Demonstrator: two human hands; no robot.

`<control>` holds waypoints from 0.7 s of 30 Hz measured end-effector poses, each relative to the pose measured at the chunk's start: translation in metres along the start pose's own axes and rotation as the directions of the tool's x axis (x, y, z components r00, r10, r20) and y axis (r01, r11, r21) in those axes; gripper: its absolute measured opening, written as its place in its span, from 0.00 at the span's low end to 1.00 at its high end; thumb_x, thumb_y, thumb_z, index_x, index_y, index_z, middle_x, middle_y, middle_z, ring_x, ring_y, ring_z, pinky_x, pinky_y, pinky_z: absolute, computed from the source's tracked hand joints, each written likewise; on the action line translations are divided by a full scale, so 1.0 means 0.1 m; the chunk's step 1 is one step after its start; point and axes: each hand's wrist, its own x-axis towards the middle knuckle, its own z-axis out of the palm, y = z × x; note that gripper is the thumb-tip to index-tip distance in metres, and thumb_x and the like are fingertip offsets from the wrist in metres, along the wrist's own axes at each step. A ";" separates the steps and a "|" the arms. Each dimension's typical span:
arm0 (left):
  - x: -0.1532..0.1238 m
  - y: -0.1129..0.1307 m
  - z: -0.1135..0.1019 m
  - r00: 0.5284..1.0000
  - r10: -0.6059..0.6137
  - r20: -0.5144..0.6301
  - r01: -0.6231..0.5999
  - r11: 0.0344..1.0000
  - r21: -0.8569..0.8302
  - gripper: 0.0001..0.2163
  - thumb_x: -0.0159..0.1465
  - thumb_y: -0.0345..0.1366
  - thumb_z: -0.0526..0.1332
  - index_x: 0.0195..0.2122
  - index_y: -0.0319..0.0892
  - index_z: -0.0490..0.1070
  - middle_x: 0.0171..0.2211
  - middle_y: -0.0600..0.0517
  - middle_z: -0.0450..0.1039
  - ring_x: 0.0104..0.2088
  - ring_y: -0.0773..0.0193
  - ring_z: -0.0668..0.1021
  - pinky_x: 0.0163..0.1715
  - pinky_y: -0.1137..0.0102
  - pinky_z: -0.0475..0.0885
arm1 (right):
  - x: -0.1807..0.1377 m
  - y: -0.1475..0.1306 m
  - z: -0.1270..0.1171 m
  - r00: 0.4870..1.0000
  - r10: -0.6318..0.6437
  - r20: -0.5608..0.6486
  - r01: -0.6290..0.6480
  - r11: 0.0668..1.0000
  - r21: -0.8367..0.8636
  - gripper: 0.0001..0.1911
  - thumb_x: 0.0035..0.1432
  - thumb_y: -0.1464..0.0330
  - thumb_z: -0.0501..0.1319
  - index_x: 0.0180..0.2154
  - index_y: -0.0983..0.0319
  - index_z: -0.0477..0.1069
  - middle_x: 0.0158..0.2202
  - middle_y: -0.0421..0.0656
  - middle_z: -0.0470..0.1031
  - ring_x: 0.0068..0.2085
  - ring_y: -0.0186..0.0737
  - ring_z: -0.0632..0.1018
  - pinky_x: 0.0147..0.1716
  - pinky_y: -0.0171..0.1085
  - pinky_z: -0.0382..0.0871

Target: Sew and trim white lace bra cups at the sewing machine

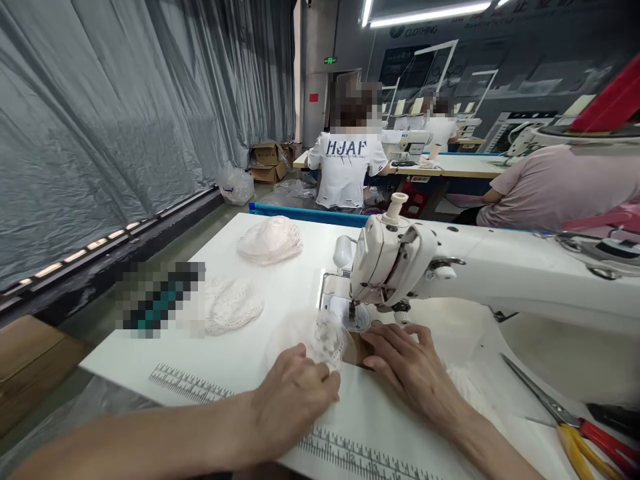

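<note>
A sheer white lace piece [320, 337] lies on the machine bed in front of the needle. My left hand [303, 383] is closed on its near edge, fingers curled in. My right hand [413, 360] rests just right of the needle area, fingers stretched forward and lying low on the bed. Its fingertips are beside the lace; whether they touch it I cannot tell. Above stands the white sewing machine [383, 260], its presser foot [353, 312] just beyond the lace. Further left on the table are a white lace piece [233, 305] and a pale cup-shaped piece [271, 240].
Scissors [545, 393] with red and yellow handles lie at the right, by white fabric under the machine arm. Ruler markings [190, 383] run along the table's near edge. Co-workers [347, 167] sit ahead at other machines. A cardboard box [37, 373] stands at the left.
</note>
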 end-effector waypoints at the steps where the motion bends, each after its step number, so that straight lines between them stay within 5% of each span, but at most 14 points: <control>1: 0.01 -0.05 -0.06 0.998 -0.059 0.001 0.059 0.998 -0.037 0.04 0.63 0.26 0.55 0.32 0.38 0.68 0.24 0.55 0.69 0.23 0.68 0.71 0.28 0.70 0.65 | 0.00 -0.03 -0.02 1.000 0.002 0.030 -0.003 1.000 0.027 0.19 0.67 0.58 0.44 0.42 0.62 0.67 0.39 0.48 0.75 0.39 0.45 0.74 0.41 0.47 0.56; 4: 0.15 -0.30 -0.16 0.952 -0.304 0.031 0.305 0.943 -0.131 0.06 0.59 0.30 0.61 0.38 0.40 0.69 0.35 0.50 0.70 0.35 0.62 0.73 0.32 0.68 0.66 | -0.01 -0.11 -0.09 0.991 0.017 0.132 -0.035 0.991 0.131 0.18 0.65 0.56 0.46 0.45 0.61 0.64 0.40 0.49 0.74 0.37 0.44 0.74 0.38 0.46 0.61; 9: 0.37 -0.56 -0.10 0.825 -0.427 0.371 0.558 0.722 -0.409 0.16 0.51 0.41 0.67 0.38 0.40 0.69 0.32 0.52 0.68 0.36 0.58 0.71 0.30 0.70 0.63 | 0.01 -0.29 -0.14 0.950 0.141 0.278 -0.219 0.937 0.272 0.19 0.60 0.55 0.54 0.49 0.58 0.60 0.42 0.48 0.70 0.39 0.46 0.73 0.35 0.44 0.67; 12: 0.37 -0.55 -0.08 0.824 -0.422 0.379 0.563 0.682 -0.466 0.11 0.51 0.39 0.65 0.30 0.39 0.67 0.28 0.53 0.66 0.32 0.61 0.70 0.29 0.71 0.61 | 0.07 -0.37 0.01 0.920 0.252 0.300 -0.344 0.886 0.312 0.23 0.54 0.57 0.60 0.48 0.60 0.60 0.41 0.49 0.68 0.40 0.48 0.70 0.36 0.46 0.67; 15: 0.29 -0.51 -0.15 0.849 -0.385 0.361 0.527 0.653 -0.543 0.07 0.54 0.36 0.61 0.30 0.39 0.66 0.32 0.52 0.68 0.34 0.63 0.70 0.30 0.73 0.62 | 0.16 -0.40 0.15 0.899 0.305 0.313 -0.421 0.800 0.428 0.16 0.51 0.60 0.61 0.40 0.62 0.65 0.37 0.47 0.67 0.37 0.46 0.68 0.36 0.45 0.65; 18: 0.16 -0.45 -0.31 0.861 -0.345 0.373 0.508 0.588 -0.629 0.10 0.56 0.37 0.61 0.37 0.40 0.67 0.35 0.52 0.70 0.33 0.65 0.72 0.29 0.74 0.64 | 0.24 -0.40 0.12 0.896 0.200 0.396 -0.408 0.721 0.560 0.12 0.54 0.59 0.58 0.28 0.62 0.66 0.29 0.42 0.67 0.30 0.40 0.67 0.30 0.39 0.64; 21: 0.02 -0.35 -0.50 0.852 -0.288 0.436 0.520 0.377 -0.766 0.23 0.51 0.38 0.66 0.48 0.42 0.65 0.40 0.49 0.69 0.36 0.64 0.72 0.32 0.73 0.65 | 0.25 -0.43 -0.03 0.885 0.053 0.462 -0.382 0.649 0.658 0.16 0.56 0.56 0.57 0.27 0.62 0.67 0.26 0.40 0.67 0.29 0.37 0.69 0.28 0.35 0.63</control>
